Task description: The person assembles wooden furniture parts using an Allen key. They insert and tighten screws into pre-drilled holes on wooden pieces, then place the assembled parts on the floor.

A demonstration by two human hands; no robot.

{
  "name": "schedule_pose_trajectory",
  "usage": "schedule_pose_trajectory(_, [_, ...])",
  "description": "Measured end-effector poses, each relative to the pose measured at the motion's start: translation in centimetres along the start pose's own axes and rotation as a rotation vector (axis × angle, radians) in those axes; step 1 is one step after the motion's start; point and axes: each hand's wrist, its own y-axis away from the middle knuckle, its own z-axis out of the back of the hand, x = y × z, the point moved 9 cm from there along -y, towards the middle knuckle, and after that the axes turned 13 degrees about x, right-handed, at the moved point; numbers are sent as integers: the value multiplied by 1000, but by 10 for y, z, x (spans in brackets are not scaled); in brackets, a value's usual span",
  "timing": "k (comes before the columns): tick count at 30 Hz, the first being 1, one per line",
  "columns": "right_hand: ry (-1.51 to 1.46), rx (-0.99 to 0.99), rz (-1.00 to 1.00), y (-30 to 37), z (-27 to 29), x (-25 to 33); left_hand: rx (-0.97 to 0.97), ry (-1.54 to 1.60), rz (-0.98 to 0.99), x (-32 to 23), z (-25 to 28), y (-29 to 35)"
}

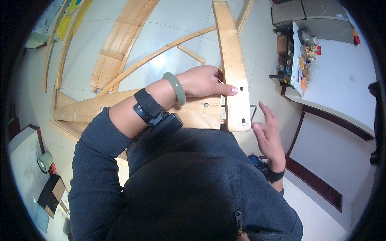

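Observation:
My left hand (203,82) grips a pale wooden post (231,52), its thumb lying on the upper face and its fingers partly hidden beside it. Two dark holes show near the post's near end. Against the post's left side stands a wide wooden rail (197,114), with a narrow gap between them bridged by metal bolts or rods. A bent metal hex key (254,109) sticks out from the post's right side. Just right of it is my right hand (268,134), fingers apart and holding nothing visible.
Beyond lie a slatted wooden panel (120,44), a long thin strip (161,48) and a short wooden stick (191,54) on the tiled floor. A cluttered table (295,48) stands at the right, with cardboard (317,24) behind it. A round-headed lamp (45,162) is at left.

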Motion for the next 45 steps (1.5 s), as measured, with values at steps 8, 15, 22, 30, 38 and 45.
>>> schedule_pose_trajectory(8, [-1471,-183,366,-112,2,-6,26,63,-19,7,-1,-3])
schedule_pose_trajectory(15, [-738,-89,752,-24,69,60,26,124,-25,5,-1,-2])
schedule_pose_trajectory(22, [-305,-1,270,1,17,15,2,109,-5,3,7,-4])
schedule_pose_trajectory(30, [-907,-244,216,-91,3,-13,39,178,15,7,3,-9])
schedule_pose_trajectory(38, [-892,-215,764,-35,73,48,32,243,-11,-5,3,-6])
schedule_pose_trajectory(45, [-351,-31,220,-3,14,-1,12,192,-5,-10,8,-6])
